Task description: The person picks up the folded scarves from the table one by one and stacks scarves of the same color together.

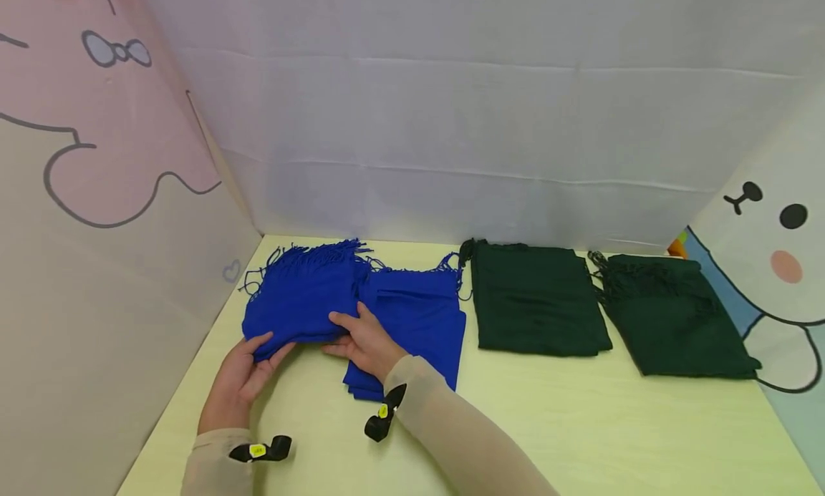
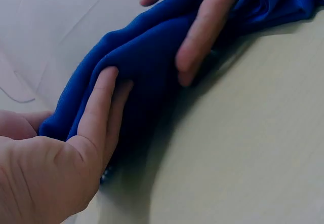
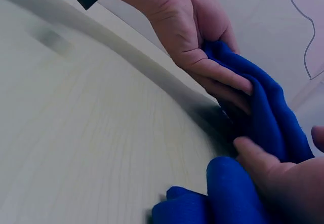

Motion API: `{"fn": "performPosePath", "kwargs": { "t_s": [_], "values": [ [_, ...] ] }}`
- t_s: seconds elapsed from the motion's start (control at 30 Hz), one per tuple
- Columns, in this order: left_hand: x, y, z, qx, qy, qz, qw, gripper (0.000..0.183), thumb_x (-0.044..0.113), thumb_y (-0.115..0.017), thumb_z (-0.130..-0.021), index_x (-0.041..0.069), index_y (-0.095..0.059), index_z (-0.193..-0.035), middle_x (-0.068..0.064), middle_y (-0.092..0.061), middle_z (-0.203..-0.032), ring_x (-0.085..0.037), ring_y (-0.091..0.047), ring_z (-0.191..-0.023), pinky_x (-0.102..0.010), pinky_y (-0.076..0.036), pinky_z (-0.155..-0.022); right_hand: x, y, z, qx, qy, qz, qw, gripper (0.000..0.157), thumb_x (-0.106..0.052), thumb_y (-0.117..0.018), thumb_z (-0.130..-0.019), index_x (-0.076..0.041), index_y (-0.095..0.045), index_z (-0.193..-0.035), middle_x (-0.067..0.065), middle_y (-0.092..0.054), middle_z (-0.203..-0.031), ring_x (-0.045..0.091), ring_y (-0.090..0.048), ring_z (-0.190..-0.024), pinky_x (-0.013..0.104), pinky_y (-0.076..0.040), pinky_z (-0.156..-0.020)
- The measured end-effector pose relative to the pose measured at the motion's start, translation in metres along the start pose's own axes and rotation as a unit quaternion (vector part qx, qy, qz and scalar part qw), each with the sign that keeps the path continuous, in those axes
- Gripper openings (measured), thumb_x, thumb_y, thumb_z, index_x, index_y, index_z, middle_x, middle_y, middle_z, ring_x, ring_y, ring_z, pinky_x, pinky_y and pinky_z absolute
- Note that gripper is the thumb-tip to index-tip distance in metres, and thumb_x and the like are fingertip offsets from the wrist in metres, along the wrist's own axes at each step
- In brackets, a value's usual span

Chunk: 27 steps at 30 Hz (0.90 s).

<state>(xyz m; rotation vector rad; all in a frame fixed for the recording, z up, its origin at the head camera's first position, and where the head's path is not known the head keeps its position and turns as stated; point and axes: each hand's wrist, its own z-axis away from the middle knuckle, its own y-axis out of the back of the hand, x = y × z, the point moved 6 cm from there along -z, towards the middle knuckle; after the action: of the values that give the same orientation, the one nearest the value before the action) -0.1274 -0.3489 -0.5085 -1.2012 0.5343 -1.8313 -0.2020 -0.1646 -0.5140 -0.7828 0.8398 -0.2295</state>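
Note:
A folded blue scarf [image 1: 299,295] with fringe along its far edge is at the left end of the table, its near edge lifted. My left hand [image 1: 238,378] grips its near left corner, thumb on top and fingers underneath, as the left wrist view also shows. At the near right corner my right hand [image 1: 367,342] pinches the same scarf, thumb above and fingers below. Beneath my right hand and wrist lies a second folded blue scarf [image 1: 419,303], partly covered by the first one and by the hand.
Two folded dark green scarves lie to the right, one [image 1: 538,299] near the middle and another [image 1: 677,324] by the right wall. White cloth [image 1: 451,124] hangs behind the pale table [image 1: 548,424], with printed panels at both sides.

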Motion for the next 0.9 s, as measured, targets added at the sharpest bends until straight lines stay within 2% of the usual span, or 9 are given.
{"fn": "performPosePath", "kwargs": {
  "t_s": [0.03,0.17,0.23,0.33,0.4,0.53,0.6,0.77,0.9],
  "values": [
    [0.000,-0.003,0.001,-0.007,-0.007,-0.012,0.9999,0.082,-0.004,-0.044,-0.103,0.032,0.002,-0.160,0.000,-0.010,-0.163,-0.018,-0.066,-0.104,-0.045,-0.035,-0.112,-0.001,-0.001,0.000,-0.005,0.000,-0.001,1.000,0.096,0.001,-0.063,-0.095,-0.019,0.004,-0.161,0.030,-0.037,-0.150,0.051,-0.049,-0.127,0.066,-0.043,-0.098],
    [0.002,-0.013,0.006,-0.035,-0.037,-0.051,0.9974,0.080,-0.004,-0.046,-0.103,0.028,-0.001,-0.161,-0.005,-0.034,-0.149,-0.020,-0.067,-0.108,-0.047,-0.037,-0.109,-0.005,-0.004,0.002,-0.029,0.007,-0.019,0.999,0.090,0.009,-0.055,-0.097,-0.024,-0.001,-0.162,0.026,-0.042,-0.148,0.045,-0.055,-0.124,0.059,-0.046,-0.099],
    [0.003,-0.017,0.009,-0.047,-0.053,-0.064,0.9954,0.078,-0.002,-0.046,-0.103,0.028,-0.003,-0.161,-0.004,-0.037,-0.145,-0.020,-0.066,-0.111,-0.047,-0.040,-0.107,-0.008,-0.006,0.004,-0.040,0.014,-0.019,0.999,0.088,0.010,-0.053,-0.097,-0.025,-0.005,-0.162,0.024,-0.046,-0.146,0.043,-0.056,-0.123,0.057,-0.046,-0.100],
    [0.004,-0.024,0.013,-0.061,-0.073,-0.073,0.9928,0.076,0.001,-0.044,-0.105,0.033,-0.004,-0.161,-0.008,-0.023,-0.157,-0.018,-0.057,-0.124,-0.041,-0.044,-0.107,-0.012,-0.010,0.009,-0.048,0.024,-0.006,0.999,0.085,0.010,-0.053,-0.098,-0.023,-0.008,-0.162,0.024,-0.047,-0.146,0.042,-0.057,-0.123,0.056,-0.045,-0.102],
    [0.005,-0.027,0.016,-0.061,-0.087,-0.076,0.9914,0.074,0.003,-0.042,-0.106,0.035,-0.003,-0.160,-0.004,-0.009,-0.165,-0.015,-0.043,-0.138,-0.035,-0.042,-0.108,-0.013,-0.012,0.013,-0.052,0.026,0.001,0.998,0.084,0.010,-0.053,-0.098,-0.022,-0.008,-0.162,0.023,-0.046,-0.147,0.041,-0.057,-0.123,0.055,-0.044,-0.103],
    [0.004,-0.034,0.018,-0.070,-0.109,-0.054,0.9901,0.073,0.004,-0.037,-0.107,0.038,-0.001,-0.159,0.006,0.003,-0.167,-0.012,-0.010,-0.151,-0.030,-0.028,-0.117,-0.019,-0.015,0.018,-0.060,0.033,0.007,0.998,0.084,0.009,-0.054,-0.098,-0.022,-0.008,-0.161,0.021,-0.047,-0.147,0.038,-0.058,-0.123,0.052,-0.046,-0.102],
    [0.002,-0.039,0.018,-0.085,-0.112,-0.028,0.9897,0.072,0.004,-0.036,-0.107,0.040,0.000,-0.159,0.007,0.004,-0.167,-0.013,-0.006,-0.152,-0.030,-0.022,-0.119,-0.025,-0.016,0.020,-0.065,0.045,0.001,0.997,0.083,0.008,-0.054,-0.098,-0.022,-0.010,-0.161,0.020,-0.048,-0.146,0.037,-0.058,-0.123,0.051,-0.046,-0.102],
    [-0.002,-0.047,0.023,-0.116,-0.111,0.047,0.9858,0.075,0.003,-0.036,-0.106,0.046,-0.002,-0.157,0.008,0.001,-0.164,-0.010,-0.033,-0.142,-0.030,-0.036,-0.113,-0.035,-0.018,0.028,-0.068,0.064,-0.033,0.995,0.083,0.010,-0.053,-0.097,-0.023,-0.012,-0.161,0.018,-0.043,-0.149,0.037,-0.056,-0.126,0.052,-0.045,-0.103],
    [-0.001,-0.056,0.032,-0.140,-0.117,0.101,0.9780,0.077,0.000,-0.036,-0.105,0.046,-0.003,-0.157,0.009,-0.010,-0.160,-0.015,-0.051,-0.129,-0.032,-0.042,-0.109,-0.041,-0.021,0.039,-0.060,0.058,-0.065,0.994,0.089,0.012,-0.052,-0.097,-0.024,-0.004,-0.162,0.014,-0.022,-0.161,0.037,-0.052,-0.129,0.055,-0.041,-0.106]
  ]
}}
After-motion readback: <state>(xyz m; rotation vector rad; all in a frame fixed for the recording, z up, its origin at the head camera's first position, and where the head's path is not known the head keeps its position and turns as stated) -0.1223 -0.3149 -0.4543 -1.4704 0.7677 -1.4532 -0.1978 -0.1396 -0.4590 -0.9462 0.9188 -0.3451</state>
